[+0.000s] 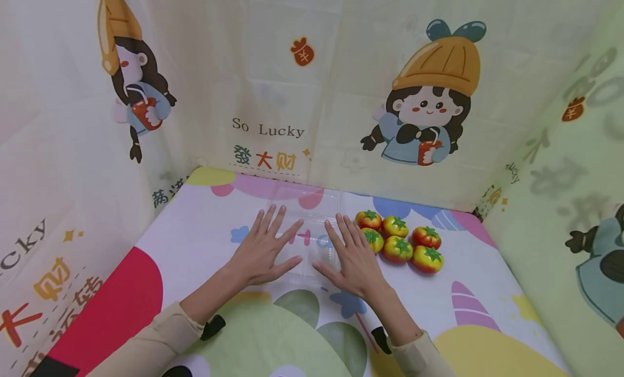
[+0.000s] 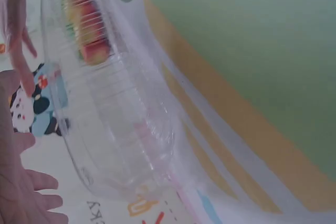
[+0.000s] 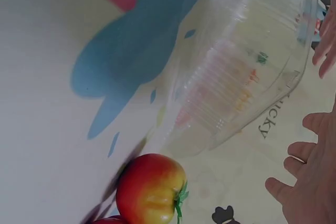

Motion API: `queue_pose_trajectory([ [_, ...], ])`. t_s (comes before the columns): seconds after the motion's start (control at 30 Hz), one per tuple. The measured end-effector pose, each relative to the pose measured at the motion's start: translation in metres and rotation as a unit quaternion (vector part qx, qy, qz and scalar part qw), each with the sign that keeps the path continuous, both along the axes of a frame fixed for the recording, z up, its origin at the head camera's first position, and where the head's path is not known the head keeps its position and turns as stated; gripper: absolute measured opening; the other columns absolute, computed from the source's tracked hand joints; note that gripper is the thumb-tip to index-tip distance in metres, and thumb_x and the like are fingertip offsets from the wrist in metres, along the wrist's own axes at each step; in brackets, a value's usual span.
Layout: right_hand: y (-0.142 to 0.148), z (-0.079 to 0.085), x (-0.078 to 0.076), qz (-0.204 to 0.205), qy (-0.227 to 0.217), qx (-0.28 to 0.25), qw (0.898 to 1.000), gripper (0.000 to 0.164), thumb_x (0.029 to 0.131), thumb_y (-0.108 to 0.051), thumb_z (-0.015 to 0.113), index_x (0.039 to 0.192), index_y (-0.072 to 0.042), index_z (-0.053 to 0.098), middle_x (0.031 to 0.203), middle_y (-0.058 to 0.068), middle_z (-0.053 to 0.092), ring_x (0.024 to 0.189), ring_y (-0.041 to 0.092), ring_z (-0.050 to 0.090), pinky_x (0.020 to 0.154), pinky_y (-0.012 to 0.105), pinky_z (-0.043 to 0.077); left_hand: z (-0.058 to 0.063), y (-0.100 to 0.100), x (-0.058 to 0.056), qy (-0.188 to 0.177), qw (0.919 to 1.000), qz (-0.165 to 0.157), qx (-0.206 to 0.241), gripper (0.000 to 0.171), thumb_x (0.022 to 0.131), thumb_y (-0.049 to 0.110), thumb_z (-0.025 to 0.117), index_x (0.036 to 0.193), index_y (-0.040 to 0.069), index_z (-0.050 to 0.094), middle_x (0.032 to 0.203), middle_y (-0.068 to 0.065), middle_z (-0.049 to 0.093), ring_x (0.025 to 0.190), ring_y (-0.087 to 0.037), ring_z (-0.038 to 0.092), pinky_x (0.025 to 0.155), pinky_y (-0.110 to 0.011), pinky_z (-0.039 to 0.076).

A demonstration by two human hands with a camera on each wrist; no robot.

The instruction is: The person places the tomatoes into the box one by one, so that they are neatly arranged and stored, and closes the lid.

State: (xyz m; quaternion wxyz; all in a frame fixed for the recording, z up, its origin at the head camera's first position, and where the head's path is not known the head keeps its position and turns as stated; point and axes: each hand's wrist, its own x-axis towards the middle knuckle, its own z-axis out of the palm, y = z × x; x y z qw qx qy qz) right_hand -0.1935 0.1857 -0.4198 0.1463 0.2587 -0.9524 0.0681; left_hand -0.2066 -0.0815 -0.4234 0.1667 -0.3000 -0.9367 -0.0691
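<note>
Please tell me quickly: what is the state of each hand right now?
Left hand: open, fingers spread, holding nothing.
Right hand: open, fingers spread, holding nothing.

Found one tomato [image 1: 373, 240] partly covered by the right hand [image 1: 359, 266] in the head view. Could not trace the full outline of the clear container [image 1: 312, 262], see-through and partly behind the right hand and left hand [image 1: 260, 253]; unable to confirm contact. Noted left sleeve [image 1: 141, 340] and right sleeve [image 1: 423, 358] cut off by the bottom edge, a printed figure [image 1: 602, 258] by the right edge. From left wrist, observed blurred tomatoes [image 2: 90, 30] behind the container's ribs, with both hands cropped. From right wrist, recorded a red tomato [image 3: 109, 221] mostly below the frame.
</note>
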Motion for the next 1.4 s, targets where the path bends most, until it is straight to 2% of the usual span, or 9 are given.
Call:
queue_pose_trajectory([
  [0.17, 0.003, 0.001, 0.006, -0.006, 0.000, -0.014, 1.000, 0.095, 0.091, -0.067, 0.058, 0.165, -0.019, 0.022, 0.171, 0.011, 0.018, 0.157, 0.034, 0.017, 0.123, 0.060, 0.025, 0.003, -0.011, 0.006, 0.021, 0.9989, -0.010, 0.042, 0.081, 0.094, 0.060, 0.056, 0.160, 0.018, 0.036, 0.163, -0.027, 0.030, 0.154, -0.043, 0.020, 0.126, -0.060, 0.013],
  [0.4, 0.012, 0.006, 0.015, -0.017, -0.038, -0.053, 0.998, 0.096, 0.092, -0.062, 0.062, 0.166, -0.028, 0.013, 0.172, 0.006, 0.015, 0.157, 0.032, 0.018, 0.120, 0.063, 0.028, 0.001, -0.028, 0.009, 0.061, 0.9925, -0.024, 0.103, 0.071, 0.090, 0.046, 0.066, 0.149, 0.008, 0.052, 0.146, -0.023, 0.054, 0.143, -0.041, 0.042, 0.121, -0.062, 0.026],
  [0.53, 0.021, 0.007, 0.018, -0.013, -0.038, -0.082, 0.996, 0.093, 0.093, -0.054, 0.066, 0.166, -0.024, 0.018, 0.171, 0.007, 0.019, 0.155, 0.032, 0.022, 0.120, 0.061, 0.030, -0.002, -0.037, 0.009, 0.077, 0.9834, -0.023, 0.163, 0.061, 0.089, 0.035, 0.071, 0.140, 0.004, 0.060, 0.134, -0.021, 0.064, 0.134, -0.040, 0.052, 0.118, -0.059, 0.034],
  [0.67, 0.031, 0.004, 0.018, -0.007, -0.029, -0.114, 0.993, 0.089, 0.093, -0.046, 0.069, 0.164, -0.017, 0.025, 0.168, 0.012, 0.026, 0.153, 0.034, 0.028, 0.117, 0.060, 0.035, -0.007, -0.044, 0.008, 0.077, 0.9712, -0.019, 0.225, 0.052, 0.087, 0.027, 0.074, 0.132, 0.002, 0.065, 0.125, -0.018, 0.070, 0.127, -0.040, 0.058, 0.112, -0.058, 0.043],
  [0.8, 0.040, -0.001, 0.015, -0.017, -0.035, -0.141, 0.989, 0.085, 0.094, -0.042, 0.070, 0.164, -0.019, 0.026, 0.166, 0.013, 0.029, 0.151, 0.035, 0.032, 0.114, 0.061, 0.038, -0.011, -0.050, 0.006, 0.088, 0.9588, -0.020, 0.270, 0.044, 0.086, 0.020, 0.076, 0.124, 0.000, 0.070, 0.119, -0.017, 0.073, 0.116, -0.038, 0.065, 0.100, -0.058, 0.053],
  [0.93, 0.045, -0.004, 0.013, -0.021, -0.040, -0.159, 0.986, 0.083, 0.094, -0.039, 0.071, 0.163, -0.022, 0.027, 0.164, 0.013, 0.033, 0.150, 0.033, 0.034, 0.113, 0.060, 0.040, -0.015, -0.054, 0.002, 0.097, 0.9503, -0.017, 0.295, 0.038, 0.085, 0.017, 0.076, 0.120, 0.001, 0.073, 0.111, -0.015, 0.076, 0.105, -0.033, 0.071, 0.089, -0.053, 0.059],
  [1.03, 0.047, -0.006, 0.012, -0.020, -0.033, -0.164, 0.986, 0.081, 0.094, -0.035, 0.072, 0.162, -0.017, 0.031, 0.161, 0.016, 0.038, 0.147, 0.035, 0.037, 0.112, 0.060, 0.042, -0.017, -0.056, 0.001, 0.069, 0.9472, -0.003, 0.313, 0.037, 0.088, 0.016, 0.074, 0.122, 0.003, 0.072, 0.111, -0.013, 0.076, 0.104, -0.031, 0.071, 0.084, -0.050, 0.061],
  [1.2, 0.050, -0.007, 0.009, -0.034, -0.036, -0.164, 0.985, 0.080, 0.091, -0.028, 0.077, 0.158, -0.010, 0.038, 0.155, 0.019, 0.044, 0.141, 0.040, 0.044, 0.109, 0.060, 0.044, -0.017, -0.057, 0.000, -0.001, 0.9370, 0.017, 0.349, 0.036, 0.092, 0.014, 0.071, 0.127, 0.004, 0.069, 0.113, -0.014, 0.075, 0.101, -0.029, 0.072, 0.076, -0.053, 0.061],
  [1.4, 0.054, -0.008, 0.001, -0.064, -0.057, -0.155, 0.984, 0.082, 0.087, -0.020, 0.082, 0.156, -0.009, 0.040, 0.153, 0.019, 0.045, 0.139, 0.041, 0.046, 0.107, 0.058, 0.047, -0.015, -0.057, -0.003, -0.059, 0.9329, 0.024, 0.354, 0.038, 0.095, 0.015, 0.068, 0.131, 0.004, 0.066, 0.116, -0.017, 0.074, 0.093, -0.028, 0.074, 0.079, -0.052, 0.062],
])
